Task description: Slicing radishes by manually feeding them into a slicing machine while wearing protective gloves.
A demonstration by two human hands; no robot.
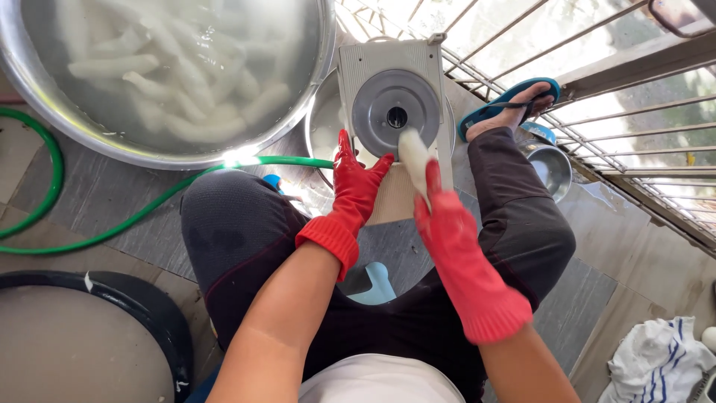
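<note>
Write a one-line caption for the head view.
Red-gloved right hand presses a white root against a slicer, left hand steadying it.

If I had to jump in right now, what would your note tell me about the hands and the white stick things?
Left hand, red glove: braces the grey slicer, open palm.
Right hand, red glove: grips one peeled white root, its tip pressed at the round blade disc.
Big metal basin: many white roots soaking in water.
Pan sits under the slicer.
Done: this root is partly fed in, it seems.
Left: the basin's roots.
</note>
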